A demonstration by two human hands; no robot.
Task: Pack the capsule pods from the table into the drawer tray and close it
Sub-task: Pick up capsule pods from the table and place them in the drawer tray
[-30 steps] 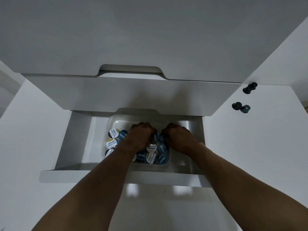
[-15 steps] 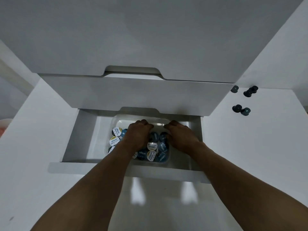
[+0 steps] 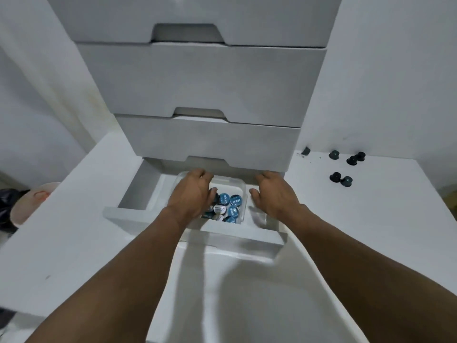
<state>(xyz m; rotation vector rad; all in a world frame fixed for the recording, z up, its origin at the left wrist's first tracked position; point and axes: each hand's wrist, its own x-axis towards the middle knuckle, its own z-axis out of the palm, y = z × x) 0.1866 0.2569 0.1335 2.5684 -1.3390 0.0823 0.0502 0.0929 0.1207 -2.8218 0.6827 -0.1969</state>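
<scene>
Capsule pods [image 3: 226, 207], clear tray [image 3: 243, 191], open drawer [image 3: 197, 230]: left hand [image 3: 191, 194] fingers spread over them; right hand [image 3: 274, 195] spread at 3 o'clock.
Five pods [image 3: 342, 179] on worktop [image 3: 371, 219].

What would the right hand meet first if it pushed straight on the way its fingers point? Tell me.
Most likely the front panel of the closed drawer above: the right hand points into the open drawer, fingertips almost under that panel's lower edge. Depth is unclear, so it might pass beneath.

The white pulled-out bottom drawer [image 3: 158, 220] is open from above, though the closed white drawer front [image 3: 207, 142] overhangs its back. The clear plastic tray [image 3: 243, 194] fills its middle, leaving gaps either side. The white desk [image 3: 371, 206] right of it lies bare before five dark capsule pods [image 3: 341, 179].
</scene>
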